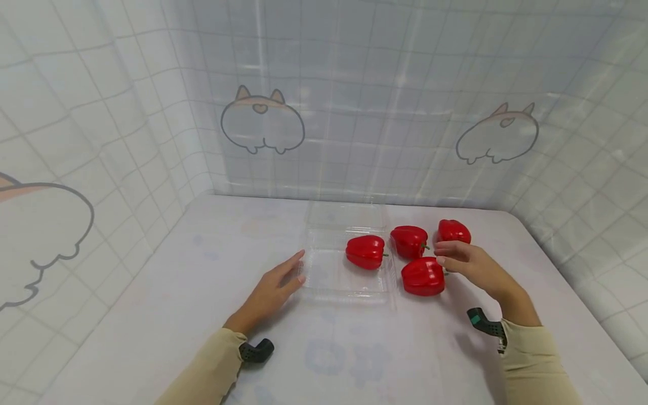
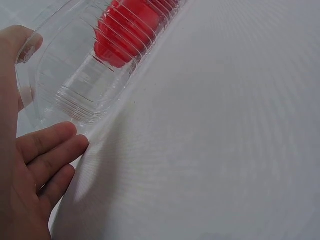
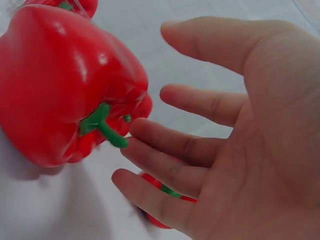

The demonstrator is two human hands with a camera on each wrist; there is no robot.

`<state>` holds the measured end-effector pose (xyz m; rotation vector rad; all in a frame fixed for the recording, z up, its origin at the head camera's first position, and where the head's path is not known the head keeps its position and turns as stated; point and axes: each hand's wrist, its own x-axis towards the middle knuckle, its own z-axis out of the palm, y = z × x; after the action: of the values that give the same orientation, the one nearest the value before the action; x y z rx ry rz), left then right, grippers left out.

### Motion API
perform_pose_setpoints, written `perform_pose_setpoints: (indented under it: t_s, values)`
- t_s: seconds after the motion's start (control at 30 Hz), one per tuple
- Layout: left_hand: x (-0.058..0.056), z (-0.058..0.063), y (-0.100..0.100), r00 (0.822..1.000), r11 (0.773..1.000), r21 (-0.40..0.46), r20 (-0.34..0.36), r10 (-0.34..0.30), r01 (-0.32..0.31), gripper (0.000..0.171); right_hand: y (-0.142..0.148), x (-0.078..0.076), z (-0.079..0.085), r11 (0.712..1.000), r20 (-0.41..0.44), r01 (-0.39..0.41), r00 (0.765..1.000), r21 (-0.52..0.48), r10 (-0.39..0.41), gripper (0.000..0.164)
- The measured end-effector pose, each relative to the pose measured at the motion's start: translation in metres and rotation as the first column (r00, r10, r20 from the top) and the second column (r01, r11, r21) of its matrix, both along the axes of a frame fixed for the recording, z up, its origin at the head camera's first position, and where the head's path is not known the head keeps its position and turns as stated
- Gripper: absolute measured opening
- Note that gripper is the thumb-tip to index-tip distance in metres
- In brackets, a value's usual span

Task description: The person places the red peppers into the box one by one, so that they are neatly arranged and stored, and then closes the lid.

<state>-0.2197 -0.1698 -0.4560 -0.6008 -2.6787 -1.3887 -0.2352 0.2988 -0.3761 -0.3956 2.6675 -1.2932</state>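
A clear plastic clamshell container [image 1: 324, 275] lies with its lid folded back, and one red bell pepper [image 1: 365, 252] sits in its right part. My left hand [image 1: 273, 289] is at the container's left edge, fingers extended. In the left wrist view its fingers [image 2: 52, 142] lie beside the ribbed plastic wall. My right hand [image 1: 473, 267] hovers among the loose peppers with its fingers spread and nothing held. Nearest to it is a red bell pepper [image 3: 65, 85], whose green stem points at the fingertips. Whether they touch I cannot tell.
Right of the container, another bell pepper [image 1: 409, 242] lies behind the nearest one. A further pepper [image 1: 454, 231] sits at the back right, partly behind my right hand. White tabletop [image 1: 228, 242] extends left; grid-patterned sheeting [image 1: 354, 112] with cartoon animals walls the back and sides.
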Motion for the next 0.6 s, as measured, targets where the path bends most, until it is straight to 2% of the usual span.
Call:
perform_pose_setpoints:
  t_s: [0.2,0.47,0.6]
  values:
    - [0.001,0.001,0.0,1.0,1.0,0.012,0.008,-0.007,0.007,0.063,0.004,-0.003,-0.01,1.0,0.082,0.008,0.997,-0.016,-0.006,0.068]
    - [-0.001,-0.002,0.0,1.0,1.0,0.012,0.015,-0.004,0.004,0.062,0.01,-0.007,-0.026,1.0,0.133,0.003,0.991,-0.011,-0.001,0.068]
    - [-0.001,-0.001,0.0,1.0,1.0,0.01,0.021,-0.005,0.005,0.062,0.013,-0.009,-0.031,0.999,0.13,-0.006,0.991,-0.036,0.011,0.068]
